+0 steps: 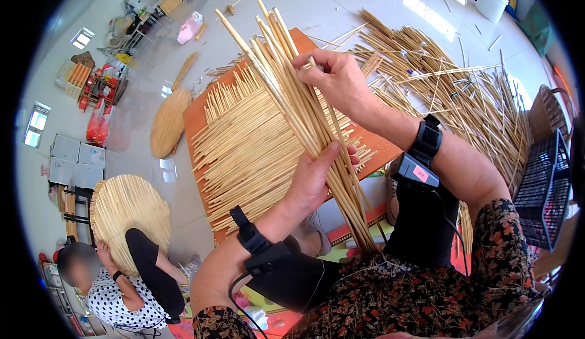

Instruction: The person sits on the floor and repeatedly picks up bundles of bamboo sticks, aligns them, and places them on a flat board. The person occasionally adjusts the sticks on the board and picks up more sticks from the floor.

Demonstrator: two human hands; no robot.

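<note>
From here I see the left hand [315, 177] wrapped around a bundle of slender stalks [300, 116], its upper part over the orange board [385, 146]; the right hand [341, 82] pinches one stalk [328, 109]; a broad layer of stalks [250, 141] already covers the board; a loose heap [451, 77] remains.

I count one stalk bundle [298, 106], one orange board [196, 113] and two round slatted discs [131, 217].

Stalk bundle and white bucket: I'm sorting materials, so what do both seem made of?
The stalk bundle looks like dried plant stems, apparently smooth with slight sheen: straw-coloured, slim, uneven in thickness. The white bucket is probably plastic, smooth-finished: its wall looks evenly white.
</note>
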